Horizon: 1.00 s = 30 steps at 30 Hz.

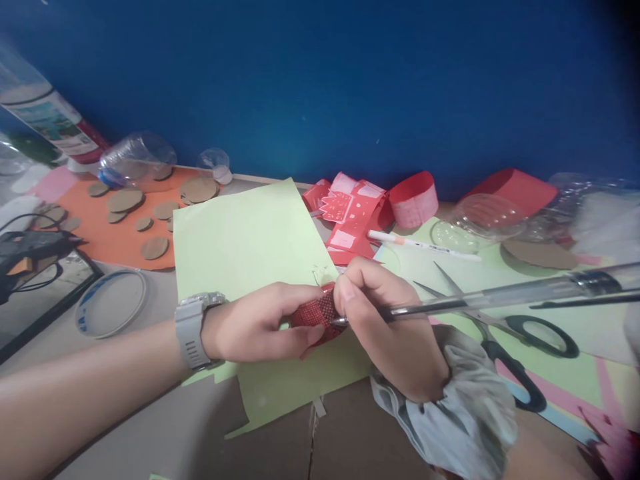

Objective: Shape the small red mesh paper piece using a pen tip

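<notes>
My left hand (273,323), with a grey watch on the wrist, grips a small red piece with a dark mesh pattern (314,315) between thumb and fingers. My right hand (383,320) is closed round a clear-barrelled pen (500,298). Its metal tip comes out by the red piece, close to my left thumb; whether it touches is hard to tell. Both hands are over light green paper sheets (240,240). Part of the red piece is hidden by my fingers. A grey-green scrunchie (450,400) circles my right wrist.
Scissors (485,327) lie spread at the right, near a white marker (425,245). Red paper shapes (350,213) stand behind. At the left are cardboard discs (125,200) on orange paper, a tape roll (111,303), a glue gun (30,257) and bottles. A blue wall (300,87) closes the back.
</notes>
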{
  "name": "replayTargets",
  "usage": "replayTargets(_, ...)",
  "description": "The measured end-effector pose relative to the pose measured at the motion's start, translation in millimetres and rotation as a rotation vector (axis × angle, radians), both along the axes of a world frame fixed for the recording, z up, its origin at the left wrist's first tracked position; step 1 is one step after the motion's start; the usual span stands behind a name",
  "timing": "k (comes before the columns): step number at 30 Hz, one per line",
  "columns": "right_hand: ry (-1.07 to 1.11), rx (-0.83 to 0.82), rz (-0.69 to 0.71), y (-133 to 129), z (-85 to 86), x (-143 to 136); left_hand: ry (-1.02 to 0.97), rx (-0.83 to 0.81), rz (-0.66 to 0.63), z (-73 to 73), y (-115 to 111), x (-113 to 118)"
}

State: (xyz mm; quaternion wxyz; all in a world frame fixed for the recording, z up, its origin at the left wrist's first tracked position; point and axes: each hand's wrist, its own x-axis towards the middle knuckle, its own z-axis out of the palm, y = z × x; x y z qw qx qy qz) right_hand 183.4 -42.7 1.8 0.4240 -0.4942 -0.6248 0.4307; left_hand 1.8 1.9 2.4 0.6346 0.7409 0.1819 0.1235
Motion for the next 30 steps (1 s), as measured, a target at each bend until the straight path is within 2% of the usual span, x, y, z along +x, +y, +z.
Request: replayTargets(30,0.005,-0.033,-0.006,0.9,1.8,-1.4,0.025,0.003,0.004,-0.8,-0.8,-1.0)
